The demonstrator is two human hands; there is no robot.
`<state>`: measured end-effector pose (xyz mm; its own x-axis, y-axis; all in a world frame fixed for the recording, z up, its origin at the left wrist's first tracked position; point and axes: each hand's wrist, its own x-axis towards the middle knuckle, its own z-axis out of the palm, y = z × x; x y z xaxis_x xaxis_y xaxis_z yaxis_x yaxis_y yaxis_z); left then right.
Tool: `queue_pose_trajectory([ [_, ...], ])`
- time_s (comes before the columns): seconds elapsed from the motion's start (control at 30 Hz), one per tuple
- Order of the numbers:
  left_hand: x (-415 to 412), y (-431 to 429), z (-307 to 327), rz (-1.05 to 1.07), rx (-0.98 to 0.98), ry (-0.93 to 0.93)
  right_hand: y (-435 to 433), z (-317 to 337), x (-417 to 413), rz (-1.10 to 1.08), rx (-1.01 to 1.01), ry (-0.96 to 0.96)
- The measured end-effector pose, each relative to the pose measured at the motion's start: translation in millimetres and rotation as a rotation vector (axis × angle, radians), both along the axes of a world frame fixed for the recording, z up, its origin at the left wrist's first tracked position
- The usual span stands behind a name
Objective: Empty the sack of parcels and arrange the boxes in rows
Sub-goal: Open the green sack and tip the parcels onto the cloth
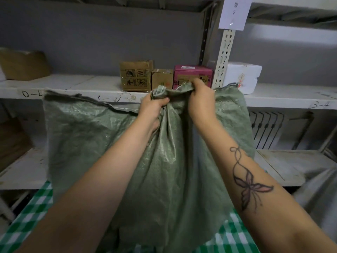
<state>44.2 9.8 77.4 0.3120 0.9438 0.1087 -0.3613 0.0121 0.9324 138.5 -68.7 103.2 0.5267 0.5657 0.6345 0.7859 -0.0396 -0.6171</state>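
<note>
The green woven sack (102,143) hangs in the middle of the view, in front of the shelf (73,83), held up by two bare hands. The left grip (154,106) is curled tight round a bunched wad of fabric at the sack's top edge. The right grip (200,95), just beside it to the right and a little higher, pinches the same gathered edge with its fingers folded over it.

Holding the sack high by one end seems meant to let any parcels slide down and out (which end is the open mouth cannot be told here, and no parcel shows). The sack's long axis runs roughly up and down. Its upper end is at the hands, level with the shelf front, and its lower end drapes onto the green-checked cloth (31,216) near the person. The fabric falls in loose folds, so I judge little or nothing is inside. The top hem sags away to the left along the shelf edge.

Behind the hands, a brown box (135,75), a smaller brown box (162,79) and a pink box (191,73) stand side by side in a row on the shelf. A white box (242,75) sits apart, right of the upright post (223,59).
</note>
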Motion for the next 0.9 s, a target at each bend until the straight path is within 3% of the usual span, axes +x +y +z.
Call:
queue_pose_trajectory([
  [0.17, -10, -3, -27, 0.015, -0.076, 0.01, 4, -34, -12, 0.031, -0.218, 0.013],
  [0.3, -16, 4, -2, 0.017, 0.04, -0.046, 8, -22, -14, 0.054, -0.017, 0.032],
  [0.37, -21, 5, -14, 0.044, 0.058, 0.059, 7, -39, -17, 0.203, -0.147, 0.115],
  [0.43, -25, 3, -29, 0.047, 0.036, 0.172, 4, -63, -25, 0.485, -0.325, 0.307],
  [0.5, -29, 4, -31, 0.033, 0.033, 0.235, 9, -74, -29, 0.628, -0.369, 0.397],
  [0.63, -36, 6, -23, -0.063, 0.123, 0.373, 29, -72, -34, 0.437, -0.494, 0.173],
  [0.77, -42, -4, -24, -0.127, 0.269, 0.557, 35, -78, -41, 0.305, -0.323, 0.088],
  [0.83, -49, -10, -21, -0.063, 0.425, 0.739, 32, -81, -40, 0.22, -0.358, 0.034],
  [0.9, -62, -12, -18, 0.148, 0.6, 1.018, 31, -84, -38, 0.182, -0.355, 0.017],
])
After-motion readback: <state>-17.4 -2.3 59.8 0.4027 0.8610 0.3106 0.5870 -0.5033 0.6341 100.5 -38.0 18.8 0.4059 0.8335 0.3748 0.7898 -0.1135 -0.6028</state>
